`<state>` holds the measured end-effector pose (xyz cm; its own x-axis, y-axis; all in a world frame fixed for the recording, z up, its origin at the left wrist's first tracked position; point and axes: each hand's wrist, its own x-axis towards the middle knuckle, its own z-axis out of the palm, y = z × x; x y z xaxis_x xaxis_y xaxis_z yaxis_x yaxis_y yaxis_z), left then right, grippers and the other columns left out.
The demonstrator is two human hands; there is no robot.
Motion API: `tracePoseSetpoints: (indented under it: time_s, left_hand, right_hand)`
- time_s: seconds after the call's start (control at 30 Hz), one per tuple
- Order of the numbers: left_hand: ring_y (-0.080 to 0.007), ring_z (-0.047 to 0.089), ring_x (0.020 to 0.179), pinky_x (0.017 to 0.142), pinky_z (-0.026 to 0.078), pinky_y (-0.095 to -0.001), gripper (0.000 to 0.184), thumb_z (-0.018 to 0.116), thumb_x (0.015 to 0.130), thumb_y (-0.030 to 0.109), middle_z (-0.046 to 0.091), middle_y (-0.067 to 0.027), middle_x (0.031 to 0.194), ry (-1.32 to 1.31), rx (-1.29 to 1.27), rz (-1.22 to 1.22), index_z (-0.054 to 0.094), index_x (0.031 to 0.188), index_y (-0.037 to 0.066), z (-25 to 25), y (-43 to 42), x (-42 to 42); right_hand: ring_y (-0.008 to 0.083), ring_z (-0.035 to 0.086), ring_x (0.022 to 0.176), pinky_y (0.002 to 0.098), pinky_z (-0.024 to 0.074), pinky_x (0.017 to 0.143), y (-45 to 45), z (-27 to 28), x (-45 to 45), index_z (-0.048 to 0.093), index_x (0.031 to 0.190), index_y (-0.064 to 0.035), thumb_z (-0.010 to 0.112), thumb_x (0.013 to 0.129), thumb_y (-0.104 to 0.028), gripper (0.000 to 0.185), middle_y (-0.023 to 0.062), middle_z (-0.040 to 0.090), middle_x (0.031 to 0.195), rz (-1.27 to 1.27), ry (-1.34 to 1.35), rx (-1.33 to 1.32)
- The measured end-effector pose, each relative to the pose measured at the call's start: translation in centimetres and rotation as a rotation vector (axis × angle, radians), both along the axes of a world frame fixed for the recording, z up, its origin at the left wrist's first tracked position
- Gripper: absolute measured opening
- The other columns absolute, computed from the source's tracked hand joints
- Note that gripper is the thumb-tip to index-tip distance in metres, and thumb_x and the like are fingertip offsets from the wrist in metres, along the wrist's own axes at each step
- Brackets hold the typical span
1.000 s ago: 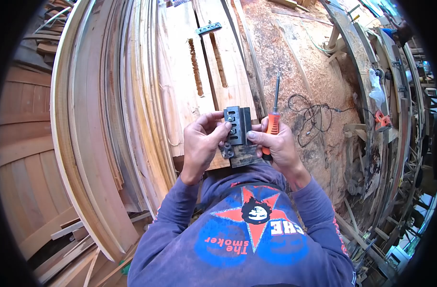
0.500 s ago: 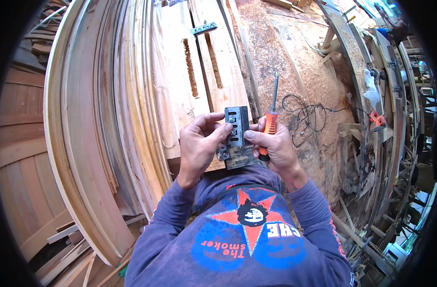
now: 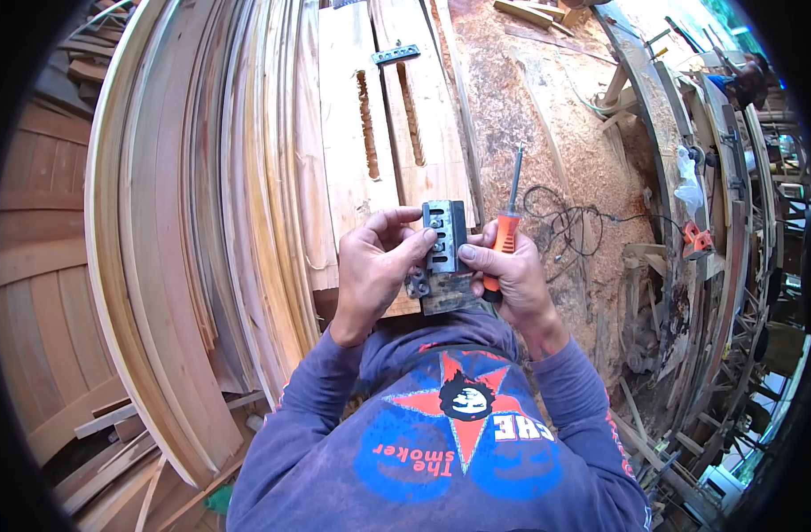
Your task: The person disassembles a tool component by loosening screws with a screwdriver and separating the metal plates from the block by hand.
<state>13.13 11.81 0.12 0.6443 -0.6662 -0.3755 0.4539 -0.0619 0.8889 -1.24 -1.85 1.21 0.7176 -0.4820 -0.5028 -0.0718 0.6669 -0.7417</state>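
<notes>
A dark slotted metal block is held between my two hands, above the near end of the boards. My left hand pinches its left side, thumb on the slotted face near small screws. My right hand has its thumb on the block's right edge and its fingers wrapped round an orange-handled screwdriver, whose shaft points up and away. A small dark metal part shows below my left fingers. Beyond, two pale boards each have a long rough slot, with a metal plate lying across them.
Long planks stand stacked at the left. Sawdust covers the surface at the right, where a black cord lies coiled. An orange tool and a plastic bag are farther right. Part of another person shows at the upper right.
The view has shifted slightly. Both hands keep their hold on the block, which is turned a little, and the screwdriver remains in my right hand.
</notes>
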Motion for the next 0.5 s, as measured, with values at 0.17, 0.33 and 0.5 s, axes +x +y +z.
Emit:
tracePoseSetpoints:
  time_s: [0.17, 0.33, 0.5]
  left_hand:
    - [-0.0067, 0.06, 0.064, 0.057, 0.046, -0.0203, 0.035, 0.079, 0.09, 0.007, 0.071, -0.0056, 0.082, 0.043, -0.029, -0.021, 0.064, 0.118, -0.007, 0.1, -0.1, 0.1]
    - [-0.0072, 0.061, 0.071, 0.062, 0.047, -0.0207, 0.038, 0.079, 0.09, 0.007, 0.071, -0.0059, 0.093, 0.017, -0.071, -0.05, 0.063, 0.122, -0.007, -0.2, -0.2, 0.3]
    - [-0.0082, 0.065, 0.089, 0.079, 0.055, -0.0228, 0.045, 0.08, 0.09, 0.01, 0.067, -0.0098, 0.113, -0.052, -0.128, -0.02, 0.062, 0.13, -0.002, 0.3, -0.3, 0.0]
  right_hand:
    - [0.0134, 0.068, 0.069, 0.0227, 0.0529, 0.048, -0.2, 0.1, -0.1, 0.056, 0.093, -0.0065, 0.078, 0.089, -0.005, 0.022, 0.0097, 0.069, 0.092, 0.019, 0.001, 0.037]
    - [0.0123, 0.066, 0.065, 0.022, 0.0511, 0.045, -0.3, 0.5, 0.0, 0.056, 0.093, -0.0069, 0.077, 0.089, -0.005, 0.021, 0.0081, 0.069, 0.088, -0.024, -0.031, 0.115]
    - [0.0118, 0.066, 0.064, 0.0213, 0.0497, 0.044, -0.5, 2.1, 0.3, 0.057, 0.093, -0.0083, 0.077, 0.09, -0.008, 0.02, 0.0072, 0.068, 0.085, 0.002, -0.011, 0.176]
